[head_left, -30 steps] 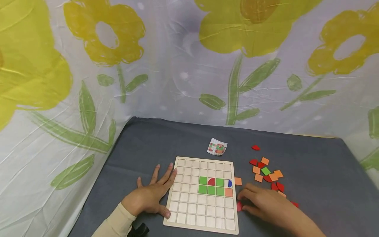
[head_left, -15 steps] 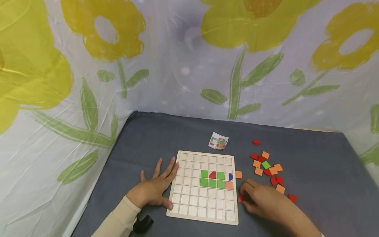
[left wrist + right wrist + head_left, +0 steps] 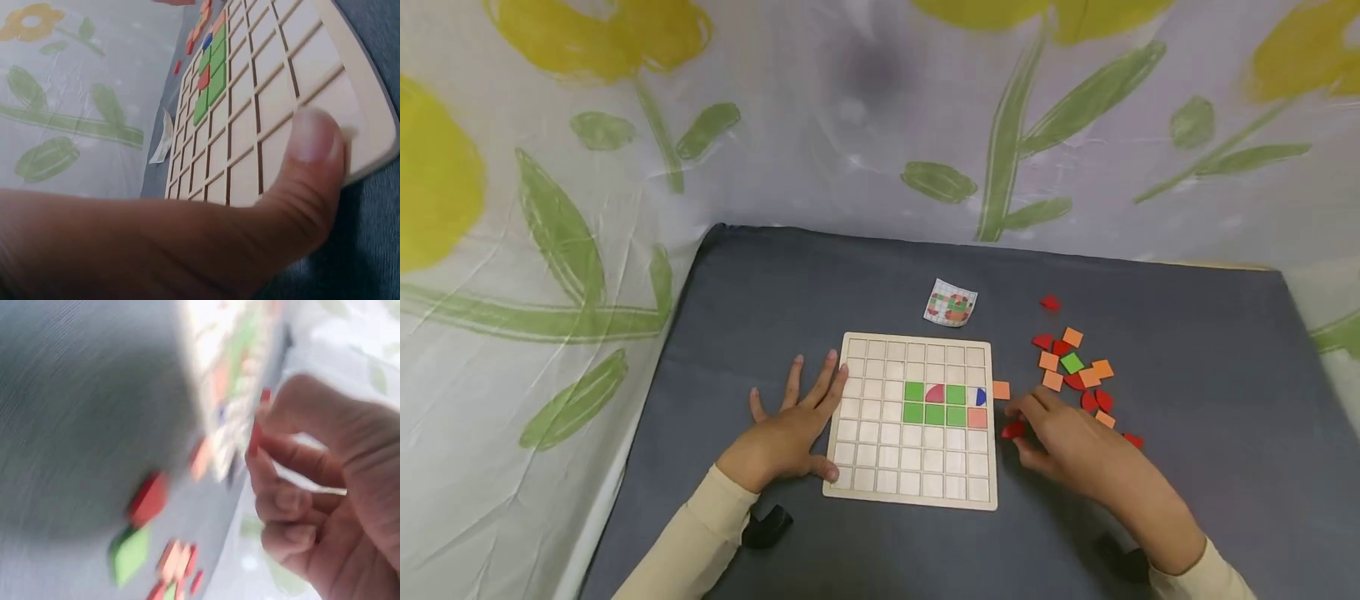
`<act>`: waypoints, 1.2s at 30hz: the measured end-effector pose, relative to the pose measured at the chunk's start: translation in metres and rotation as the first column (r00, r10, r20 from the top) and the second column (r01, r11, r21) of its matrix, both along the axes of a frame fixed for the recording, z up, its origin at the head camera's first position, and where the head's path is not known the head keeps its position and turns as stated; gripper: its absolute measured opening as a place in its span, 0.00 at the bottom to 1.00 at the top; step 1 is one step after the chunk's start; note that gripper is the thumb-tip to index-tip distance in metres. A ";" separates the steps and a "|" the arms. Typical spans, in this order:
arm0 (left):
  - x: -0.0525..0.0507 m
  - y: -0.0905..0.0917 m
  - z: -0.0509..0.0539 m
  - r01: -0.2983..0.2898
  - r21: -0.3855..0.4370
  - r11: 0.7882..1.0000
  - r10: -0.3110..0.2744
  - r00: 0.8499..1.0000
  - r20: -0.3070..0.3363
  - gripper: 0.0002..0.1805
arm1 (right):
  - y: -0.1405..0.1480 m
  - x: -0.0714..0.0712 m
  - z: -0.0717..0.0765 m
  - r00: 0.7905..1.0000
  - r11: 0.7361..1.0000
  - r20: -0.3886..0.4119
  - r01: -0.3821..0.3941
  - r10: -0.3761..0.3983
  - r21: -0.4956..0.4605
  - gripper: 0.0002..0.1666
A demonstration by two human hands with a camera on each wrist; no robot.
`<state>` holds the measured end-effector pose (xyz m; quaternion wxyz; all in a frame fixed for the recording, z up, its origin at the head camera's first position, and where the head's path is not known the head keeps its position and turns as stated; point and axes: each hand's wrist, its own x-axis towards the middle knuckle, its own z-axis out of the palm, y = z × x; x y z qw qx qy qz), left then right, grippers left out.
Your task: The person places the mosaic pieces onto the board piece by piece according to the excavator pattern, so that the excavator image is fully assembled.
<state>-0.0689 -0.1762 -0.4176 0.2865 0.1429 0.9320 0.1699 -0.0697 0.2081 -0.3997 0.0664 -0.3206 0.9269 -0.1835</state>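
"What's nearest?"
"Two pale sleeves (image 3: 696,533), then the hands, over the tabletop (image 3: 880,554)."
"How's the left hand (image 3: 782,442)?"
"Grip spread wide, grasping nothing: index fingertip at the left rim of the board (image 3: 889,457), thumb on its near left corner."
"And the right hand (image 3: 1078,446)?"
"Grip nearly closed, thumb and fingertips pinching a red piece (image 3: 1012,430) just beside the board's right edge."
"What's in the board?"
"Bare cells nearest, then two rows: five green squares (image 3: 934,414), an orange square (image 3: 977,417), a red quarter (image 3: 934,392), a blue half-round (image 3: 981,397)."
"Farther?"
"A loose orange piece (image 3: 1002,390) at the right rim; scattered pieces (image 3: 1072,362) beyond the right hand; a printed card (image 3: 951,303) past the board; behind, a flowered cloth (image 3: 820,167)."
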 end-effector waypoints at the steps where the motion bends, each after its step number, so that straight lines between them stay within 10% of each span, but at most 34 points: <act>1: -0.002 0.000 0.001 0.001 -0.002 1.000 -0.001 1.000 -0.011 0.79 | -0.006 -0.001 0.001 0.999 1.000 -0.030 0.015 -0.015 -0.015 0.18; 13: -0.013 -0.002 0.000 0.022 -0.006 1.000 -0.022 1.000 -0.013 0.78 | -0.088 0.008 -0.021 0.988 0.991 -0.136 0.060 -0.076 -0.119 0.16; 20: -0.007 -0.005 -0.011 0.016 0.021 1.000 -0.016 1.000 -0.024 0.81 | -0.101 0.013 -0.037 0.990 0.995 -0.126 0.059 -0.068 -0.076 0.15; 36: -0.001 -0.003 0.001 0.003 -0.027 1.000 -0.005 0.999 -0.043 0.77 | -0.108 0.020 -0.040 0.985 0.995 -0.153 0.069 -0.079 -0.071 0.13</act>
